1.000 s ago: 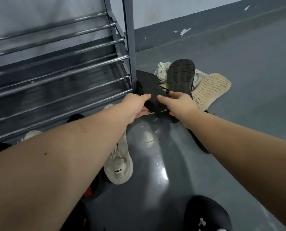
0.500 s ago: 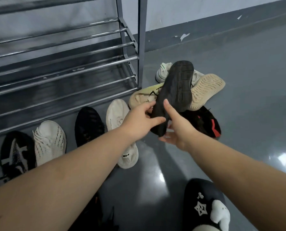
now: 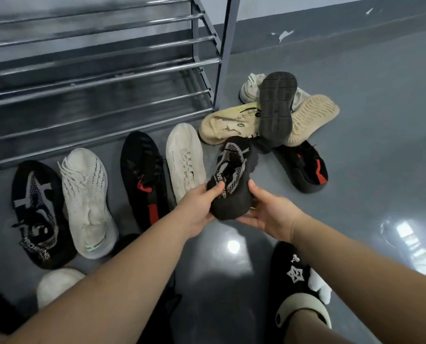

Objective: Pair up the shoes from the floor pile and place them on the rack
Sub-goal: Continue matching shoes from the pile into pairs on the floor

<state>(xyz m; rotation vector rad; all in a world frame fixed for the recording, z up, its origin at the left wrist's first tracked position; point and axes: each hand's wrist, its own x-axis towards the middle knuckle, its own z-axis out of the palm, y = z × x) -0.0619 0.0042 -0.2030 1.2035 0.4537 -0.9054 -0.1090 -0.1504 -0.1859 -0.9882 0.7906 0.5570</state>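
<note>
Here the left hand (image 3: 199, 207) is pinching the heel of a black-and-grey knit shoe (image 3: 231, 180), thumb on top, while the right hand (image 3: 269, 212) is cupping it, spread, from underneath, above the floor (image 3: 368, 120). Its likely mate (image 3: 37, 212) is lying far left by the rack (image 3: 95, 83), well apart. Probably the risk is mismatching: several black shoes are looking alike, and the black-and-red shoe (image 3: 145, 180) is sitting nearer. The soft heel could also be slipping from so light a pinch.
</note>
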